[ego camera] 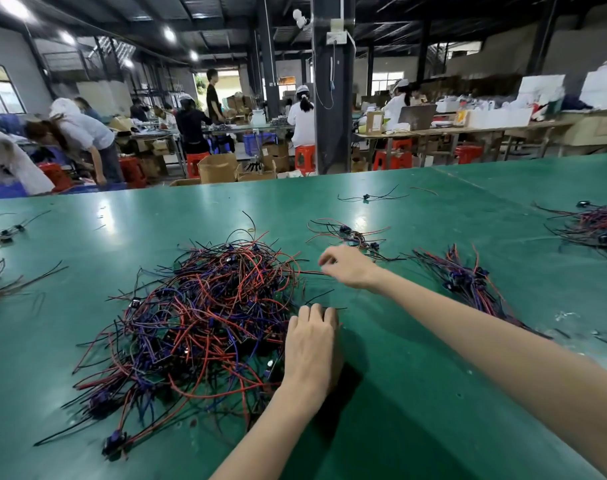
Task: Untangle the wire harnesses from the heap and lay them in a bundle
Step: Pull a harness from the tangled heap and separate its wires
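Fingers (312, 315) of the left hand (310, 344) press together on the heap (208, 306) as, beyond, the right hand (349, 266) pinches a red wire (309, 273) that may snag and drag neighbours; farther right on the surface (399, 375) lies the bundle (468, 282).

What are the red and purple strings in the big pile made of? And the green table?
The wires look coated in smooth, bendy plastic: they curl loosely; any metal inside is hidden. The green table top looks like a glossy mat, perhaps rubber or vinyl: lights reflect off it.
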